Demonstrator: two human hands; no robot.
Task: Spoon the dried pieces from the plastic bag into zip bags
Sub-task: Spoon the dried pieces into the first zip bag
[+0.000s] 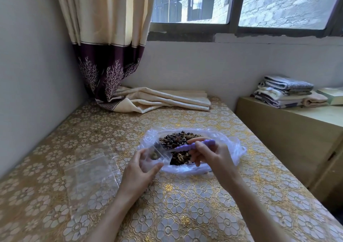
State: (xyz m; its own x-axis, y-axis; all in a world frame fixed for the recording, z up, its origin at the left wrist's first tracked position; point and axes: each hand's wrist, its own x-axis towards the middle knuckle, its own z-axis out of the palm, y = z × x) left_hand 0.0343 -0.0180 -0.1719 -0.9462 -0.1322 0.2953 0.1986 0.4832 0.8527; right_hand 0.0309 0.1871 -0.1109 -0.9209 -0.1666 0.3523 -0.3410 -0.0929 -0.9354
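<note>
A crumpled clear plastic bag (pixel 230 149) lies open on the table with dark and tan dried pieces (pixel 178 139) heaped inside. My right hand (pixel 209 154) grips a purple spoon (pixel 194 145) over the pile, its bowl end pointing left toward a small zip bag (pixel 157 154). My left hand (pixel 141 167) holds that zip bag at the big bag's left edge; a few dried pieces show inside it.
Several empty clear zip bags (pixel 91 175) lie flat on the floral tablecloth (pixel 185 204) to the left. A curtain's folded end (pixel 157 99) rests at the table's back. A wall runs along the left; a low cabinet (pixel 289 139) with folded towels stands right.
</note>
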